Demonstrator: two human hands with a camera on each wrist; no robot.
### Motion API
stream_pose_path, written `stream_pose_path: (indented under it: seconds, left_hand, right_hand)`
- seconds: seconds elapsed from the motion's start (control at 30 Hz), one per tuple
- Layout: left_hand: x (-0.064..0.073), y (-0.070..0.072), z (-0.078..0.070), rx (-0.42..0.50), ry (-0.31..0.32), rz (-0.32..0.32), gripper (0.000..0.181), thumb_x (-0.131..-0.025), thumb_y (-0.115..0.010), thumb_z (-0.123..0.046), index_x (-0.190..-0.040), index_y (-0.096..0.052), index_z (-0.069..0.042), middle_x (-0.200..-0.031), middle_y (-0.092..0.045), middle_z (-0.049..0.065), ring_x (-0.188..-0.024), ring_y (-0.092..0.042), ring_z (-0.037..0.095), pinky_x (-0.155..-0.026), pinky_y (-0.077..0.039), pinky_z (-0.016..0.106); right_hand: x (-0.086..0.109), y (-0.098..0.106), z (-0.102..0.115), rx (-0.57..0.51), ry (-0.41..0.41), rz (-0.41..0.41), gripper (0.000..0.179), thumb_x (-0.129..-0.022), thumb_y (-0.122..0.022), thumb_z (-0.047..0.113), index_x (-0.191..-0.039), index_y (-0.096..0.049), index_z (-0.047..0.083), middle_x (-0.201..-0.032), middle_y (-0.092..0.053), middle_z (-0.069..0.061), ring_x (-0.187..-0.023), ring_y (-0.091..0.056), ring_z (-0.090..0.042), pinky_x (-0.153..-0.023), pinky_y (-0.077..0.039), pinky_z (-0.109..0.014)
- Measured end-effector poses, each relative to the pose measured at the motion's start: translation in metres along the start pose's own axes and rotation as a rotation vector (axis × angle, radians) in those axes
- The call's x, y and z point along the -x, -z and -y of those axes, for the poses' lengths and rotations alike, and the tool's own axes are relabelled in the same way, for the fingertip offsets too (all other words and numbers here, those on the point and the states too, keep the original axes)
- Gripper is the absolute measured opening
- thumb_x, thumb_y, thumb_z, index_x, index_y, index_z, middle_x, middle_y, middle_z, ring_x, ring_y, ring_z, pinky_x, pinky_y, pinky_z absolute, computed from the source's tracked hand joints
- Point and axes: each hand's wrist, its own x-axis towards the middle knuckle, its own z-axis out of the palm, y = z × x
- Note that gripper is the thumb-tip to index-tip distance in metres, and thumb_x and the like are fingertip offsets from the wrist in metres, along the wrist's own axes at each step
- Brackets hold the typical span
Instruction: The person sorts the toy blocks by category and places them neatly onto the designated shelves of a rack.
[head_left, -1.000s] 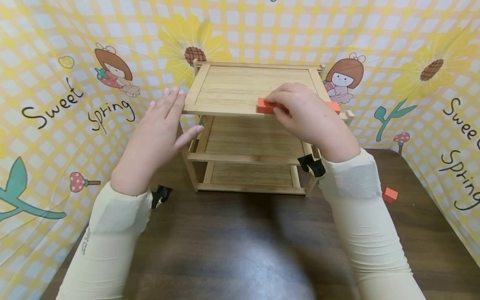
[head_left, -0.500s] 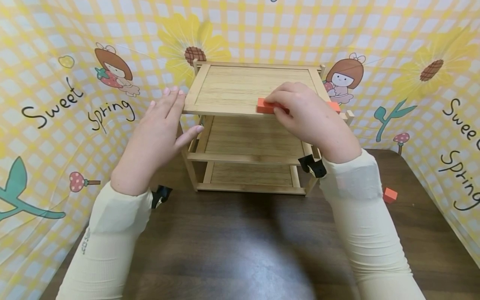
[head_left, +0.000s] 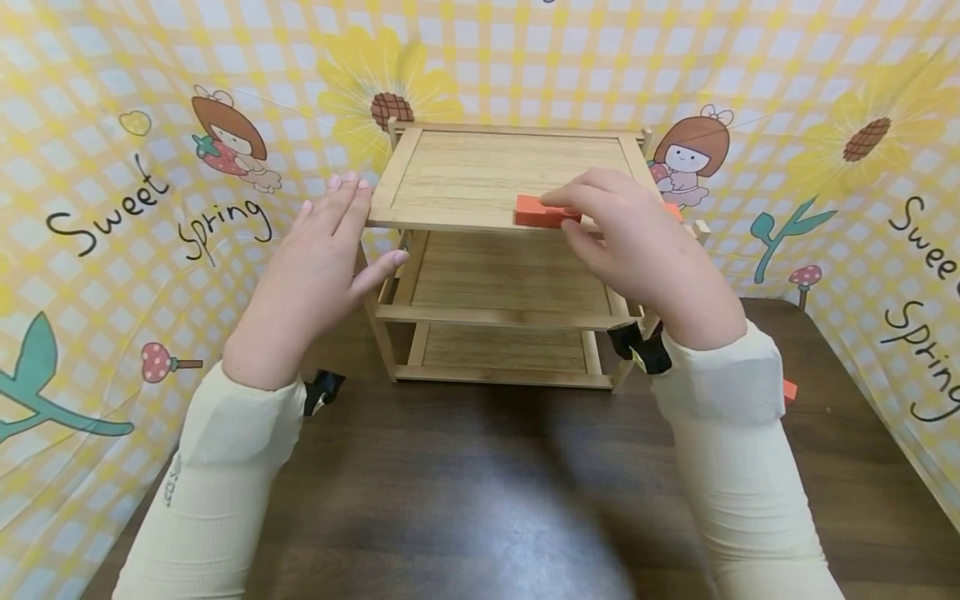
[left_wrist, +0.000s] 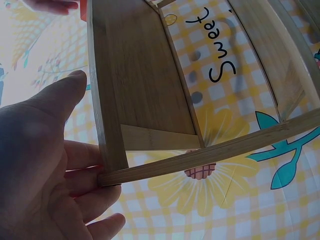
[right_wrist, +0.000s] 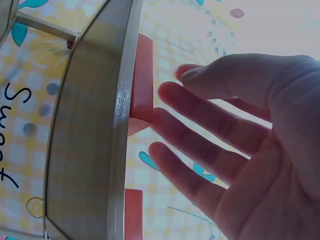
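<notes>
Head view: A wooden rack [head_left: 480, 171] of three shelves is standing on a dark wood-grain table [head_left: 450, 475]. The left hand [head_left: 300, 275] is resting at the front left corner of the top shelf; its four fingers are extending nearly straight, and its thumb is pointing away from them. The right hand [head_left: 637, 246] is hovering over the front edge at the right, fingers slightly bent. An orange block [head_left: 544, 216] is lying lengthwise along that edge, at the fingertips. A second block [head_left: 672, 211] is showing partly behind the right hand. A third block [head_left: 790, 390] is lying on the table, mostly hidden by the right sleeve [head_left: 731, 467]. A checked cloth [head_left: 517, 58] is hanging behind the rack.

Left wrist view: The fingers are touching the rack at its corner, while the thumb is standing clear of the frame.

Right wrist view: Thumb and fingers are standing apart, with nothing gripped. One fingertip is lying very close to the end of the orange block; contact cannot be determined. The second block is sitting farther along the same edge, with a gap between the two.
</notes>
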Motion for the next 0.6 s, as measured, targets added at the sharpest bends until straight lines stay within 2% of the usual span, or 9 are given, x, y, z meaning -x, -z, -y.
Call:
stream_pose_path:
  seconds: [0.2, 0.3, 0.43, 0.6]
  left_hand:
    - [0.000, 0.000, 0.000, -0.002, -0.005, -0.005, 0.081, -0.103, -0.058, -0.044, -0.157, -0.025, 0.006, -0.164, -0.022, 0.022, -0.153, -0.020, 0.036, -0.122, -0.016, 0.059]
    - [0.001, 0.001, -0.001, -0.001, -0.003, -0.006, 0.080, -0.103, -0.057, -0.045, -0.157, -0.025, 0.006, -0.165, -0.022, 0.022, -0.153, -0.020, 0.035, -0.122, -0.016, 0.058]
    - [0.001, 0.001, -0.002, 0.000, 0.001, -0.005, 0.080, -0.104, -0.056, -0.045, -0.157, -0.025, 0.006, -0.165, -0.021, 0.022, -0.153, -0.019, 0.035, -0.122, -0.015, 0.058]
    - [0.001, 0.001, -0.001, -0.004, -0.001, -0.005, 0.080, -0.103, -0.056, -0.045, -0.157, -0.025, 0.006, -0.164, -0.022, 0.022, -0.153, -0.021, 0.036, -0.122, -0.016, 0.058]
  right_hand:
    - [0.016, 0.002, 0.003, 0.026, -0.002, -0.075, 0.032, -0.095, -0.061, -0.006, -0.125, -0.068, 0.000, -0.112, -0.071, -0.014, -0.103, -0.063, -0.029, -0.083, -0.051, -0.041]
    - [0.025, 0.003, 0.004, 0.026, 0.027, -0.114, 0.033, -0.093, -0.062, -0.007, -0.125, -0.067, -0.002, -0.112, -0.071, -0.015, -0.102, -0.064, -0.029, -0.083, -0.052, -0.040]
    - [0.036, 0.005, 0.004, 0.026, 0.028, -0.143, 0.031, -0.093, -0.061, -0.008, -0.124, -0.067, -0.002, -0.113, -0.071, -0.013, -0.101, -0.063, -0.027, -0.086, -0.049, -0.036]
    - [0.050, 0.004, 0.003, 0.067, 0.033, -0.192, 0.029, -0.094, -0.064, -0.006, -0.122, -0.068, -0.001, -0.110, -0.070, -0.014, -0.099, -0.061, -0.028, -0.084, -0.049, -0.038]
